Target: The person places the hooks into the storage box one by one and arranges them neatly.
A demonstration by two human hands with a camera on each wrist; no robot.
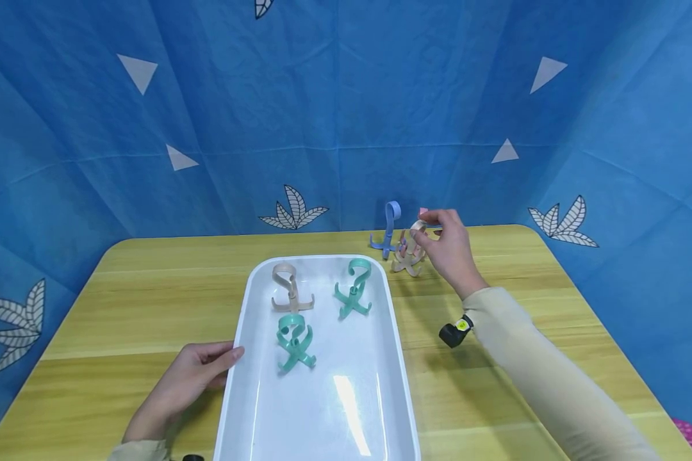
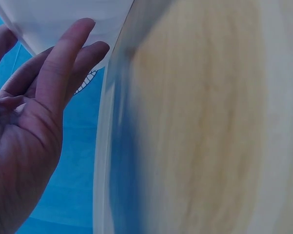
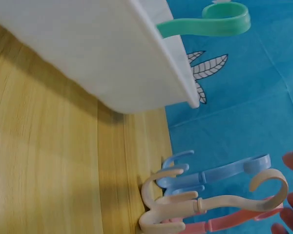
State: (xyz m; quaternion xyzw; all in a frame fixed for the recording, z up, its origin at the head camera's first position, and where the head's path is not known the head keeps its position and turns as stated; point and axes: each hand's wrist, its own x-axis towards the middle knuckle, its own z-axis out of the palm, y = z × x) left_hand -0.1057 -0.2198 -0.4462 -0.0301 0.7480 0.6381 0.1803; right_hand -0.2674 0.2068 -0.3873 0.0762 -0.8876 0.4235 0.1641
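Note:
At the long left side of a white tray (image 1: 317, 410), my left hand (image 1: 190, 378) holds the rim, thumb over the edge and fingers (image 2: 66, 68) against the outer wall. Beyond the tray's far right corner, my right hand (image 1: 452, 250) pinches the curled top of a beige multi-prong hook (image 3: 219, 202), its base down at the wooden table. Close beside it stand a blue hook (image 1: 389, 224) and a pink hook (image 3: 234, 222), the pink one partly hidden. Inside the tray are a beige hook (image 1: 292, 294), a green hook (image 1: 354, 296) and a nearer green hook (image 1: 296, 347).
A wooden table (image 1: 150, 288) carries everything. Blue cloth (image 1: 334, 115) with white leaf and triangle prints hangs along its back and sides. The raised tray wall (image 3: 102, 58) stands left of the standing hooks. A black wrist camera (image 1: 454, 333) sits on the right sleeve.

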